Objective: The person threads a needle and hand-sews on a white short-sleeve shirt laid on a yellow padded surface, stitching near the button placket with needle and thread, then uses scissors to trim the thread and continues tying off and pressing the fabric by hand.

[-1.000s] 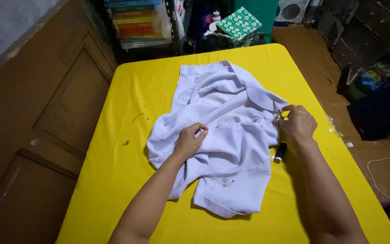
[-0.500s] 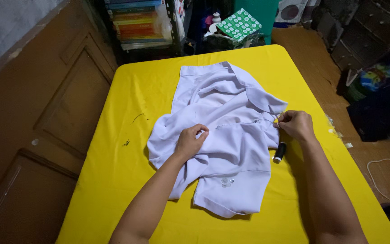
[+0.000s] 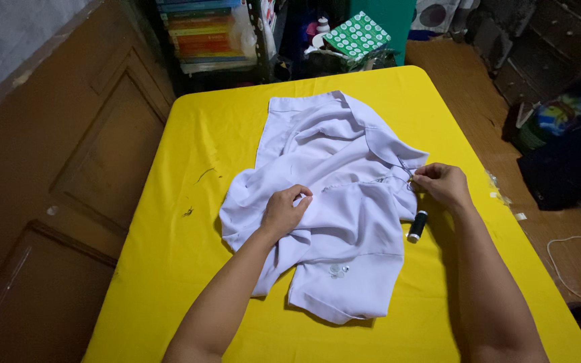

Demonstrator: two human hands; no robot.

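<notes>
Head view: my right hand [image 3: 444,185] pinches the white shirt's [image 3: 344,202] edge, fingers closed; my left hand [image 3: 285,210] presses its middle, fingers curled on cloth. Shirt lies crumpled mid-desk [image 3: 189,269], long axis running away from me, collar far. A tug could knock the dark thread spool [image 3: 417,226] rolling.

From my feed the yellow table [image 3: 169,282] is brightly, evenly lit from overhead — soft shadows, no glare — while the surroundings fall dim and slightly soft.
</notes>
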